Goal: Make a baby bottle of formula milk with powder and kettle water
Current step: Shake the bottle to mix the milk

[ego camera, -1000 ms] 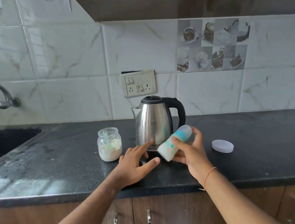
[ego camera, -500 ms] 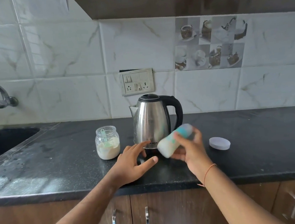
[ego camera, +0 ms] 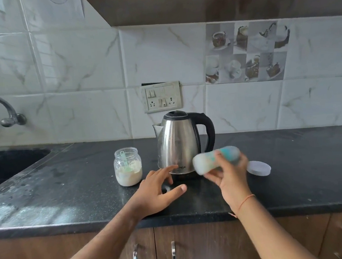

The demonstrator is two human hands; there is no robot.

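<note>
My right hand [ego camera: 230, 178] grips a baby bottle [ego camera: 207, 162] with milky contents and a teal cap. The bottle lies almost on its side and is motion-blurred, just in front of the steel kettle [ego camera: 177, 143]. My left hand [ego camera: 158, 190] rests flat on the black counter [ego camera: 72, 191] with fingers spread, its fingertips near the kettle's base. A glass jar of formula powder [ego camera: 128, 167] with a green scoop inside stands open to the left of the kettle.
A white round lid [ego camera: 259, 168] lies on the counter right of my right hand. A dark sink [ego camera: 7, 164] and a tap [ego camera: 5, 110] are at far left. A switch socket [ego camera: 161, 97] sits on the tiled wall behind the kettle.
The bottle in my right hand has swung from a steeper tilt to nearly horizontal and blurs with motion. My left hand stays in place on the counter.
</note>
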